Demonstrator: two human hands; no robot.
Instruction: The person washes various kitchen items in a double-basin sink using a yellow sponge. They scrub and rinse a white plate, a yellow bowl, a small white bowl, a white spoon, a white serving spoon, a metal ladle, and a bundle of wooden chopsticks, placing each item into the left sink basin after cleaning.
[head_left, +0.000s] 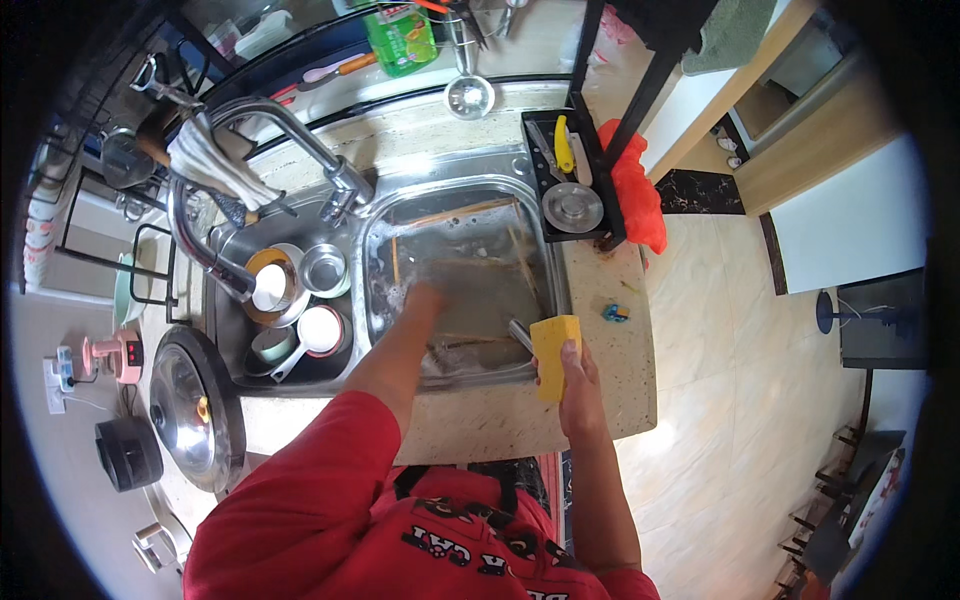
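My right hand (581, 394) grips a yellow sponge (556, 356) over the front right corner of the steel sink basin. A shiny metal rod or utensil handle (520, 333) sticks out beside the sponge; its other end is hidden. My left hand (425, 298) is blurred and dips into the cloudy water (480, 300), so its fingers cannot be made out. Several wooden chopsticks (454, 214) lie in that water and along the basin's walls, with some foam around them.
Bowls, a steel cup (323, 268) and a white-handled pan (319, 330) fill the left basin, under a chrome faucet (277, 112). A lidded pot (191, 409) stands left. A black rack (574, 176) with knives borders the sink's right; a blue wrapper (616, 313) lies nearby.
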